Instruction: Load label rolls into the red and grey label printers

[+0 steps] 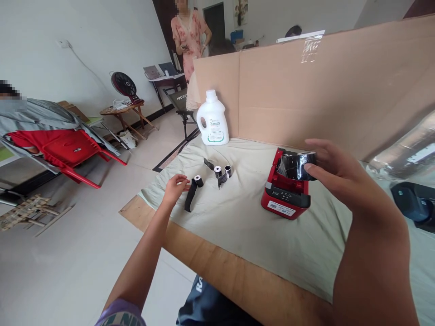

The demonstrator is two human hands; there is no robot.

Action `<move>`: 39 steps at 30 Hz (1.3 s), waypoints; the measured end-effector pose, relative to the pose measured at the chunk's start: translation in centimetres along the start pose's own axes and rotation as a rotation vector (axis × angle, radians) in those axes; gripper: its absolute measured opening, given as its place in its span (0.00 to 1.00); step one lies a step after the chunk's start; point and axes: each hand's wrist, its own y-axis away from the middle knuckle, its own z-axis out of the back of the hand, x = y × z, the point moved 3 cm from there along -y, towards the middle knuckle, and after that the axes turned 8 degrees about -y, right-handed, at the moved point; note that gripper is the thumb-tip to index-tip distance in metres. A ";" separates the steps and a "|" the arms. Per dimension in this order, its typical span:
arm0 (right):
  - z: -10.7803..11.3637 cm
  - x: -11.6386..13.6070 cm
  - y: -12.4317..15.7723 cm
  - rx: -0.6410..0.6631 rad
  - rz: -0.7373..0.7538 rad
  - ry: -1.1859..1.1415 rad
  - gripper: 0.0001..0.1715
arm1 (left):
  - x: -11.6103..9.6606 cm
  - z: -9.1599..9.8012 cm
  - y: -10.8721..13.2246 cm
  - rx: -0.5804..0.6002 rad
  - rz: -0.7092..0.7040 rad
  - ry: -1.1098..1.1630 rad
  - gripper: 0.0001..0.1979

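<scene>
A red label printer (287,192) stands on the cloth-covered table (238,226) with its lid open. My right hand (335,174) grips the black lid (298,165), thumb on its front and fingers behind it. My left hand (176,188) reaches out to the left, fingers curled at a small black roll (198,180) whose loose strip (190,197) trails towards me. Two more black rolls (222,171) with unwound strips lie a little farther back.
A white detergent jug (212,120) stands at the table's far edge before a tall cardboard screen (306,86). A dark device (413,203) lies at the right. Across the floor are a red folding chair (64,151), a fan (124,85) and a standing person (188,36).
</scene>
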 end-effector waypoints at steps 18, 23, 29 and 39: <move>0.2 -0.1 0.1 -0.006 0.009 0.018 0.28 | 0.3 -2.9 -1.1 0.206 -0.235 -0.050 0.33; 0.4 -0.3 0.1 -0.005 -0.007 0.031 0.28 | 0.1 -4.1 -1.5 0.108 -0.241 -0.152 0.25; 0.6 -0.7 -0.1 -0.012 -0.014 0.033 0.28 | -0.4 -3.9 -2.0 -0.053 -0.186 -0.144 0.14; 0.9 -0.7 -0.1 -0.036 -0.014 0.032 0.29 | -0.6 -2.5 -2.2 -0.342 -0.014 -0.144 0.13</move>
